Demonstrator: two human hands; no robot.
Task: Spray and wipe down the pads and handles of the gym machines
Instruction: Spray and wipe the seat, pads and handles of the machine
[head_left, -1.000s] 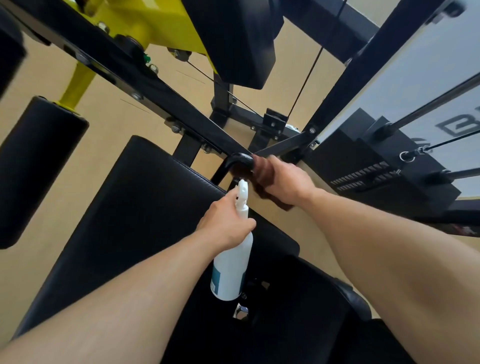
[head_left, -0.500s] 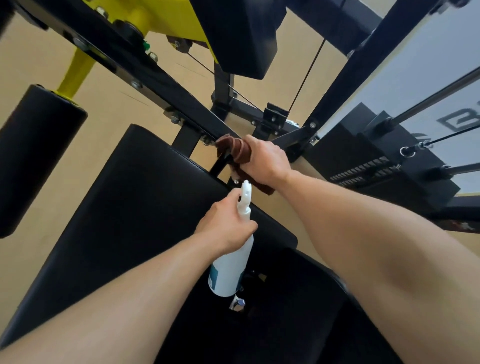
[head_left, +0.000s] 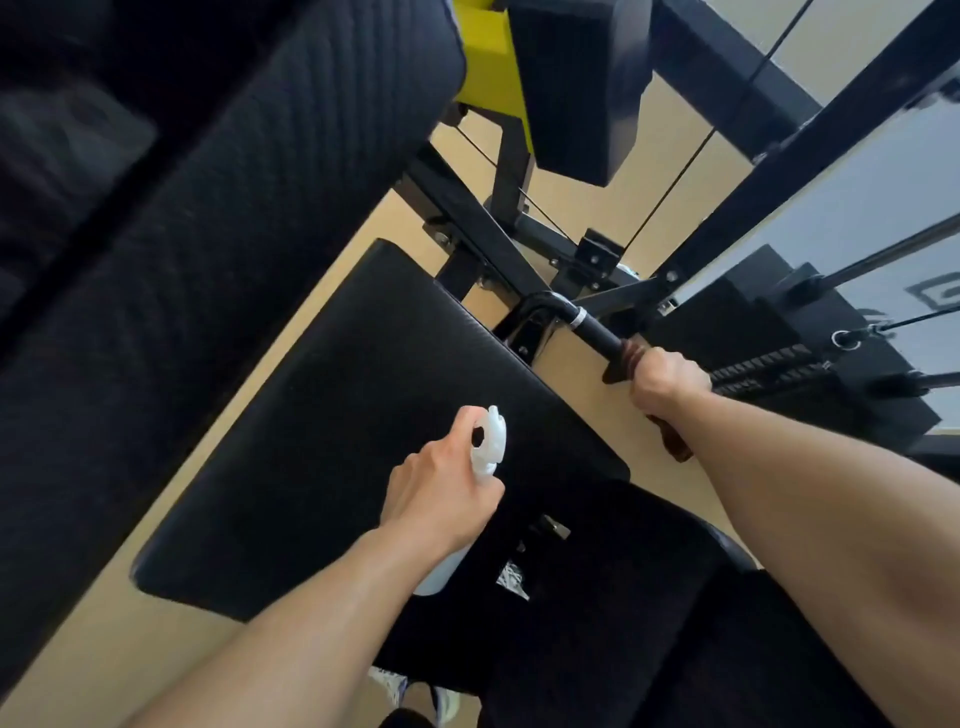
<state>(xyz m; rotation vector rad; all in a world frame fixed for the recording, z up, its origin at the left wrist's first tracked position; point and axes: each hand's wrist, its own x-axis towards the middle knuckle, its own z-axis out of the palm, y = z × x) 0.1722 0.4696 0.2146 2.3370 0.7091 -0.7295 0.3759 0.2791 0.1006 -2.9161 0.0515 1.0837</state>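
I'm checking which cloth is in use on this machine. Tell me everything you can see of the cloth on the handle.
The cloth is reddish-brown and looks soft, bunched into folds. It is wrapped around the black handle beside the seat pad, gripped there by the right hand. One loose end hangs out below the wrist. Most of it is hidden under the hand.

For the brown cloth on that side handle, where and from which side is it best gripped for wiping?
Best wrapped round the black handle with the grip closing over it from above, as the right hand does now. The bar is a slim round tube jutting out free, so the brown cloth can encircle it and probably slide along it.
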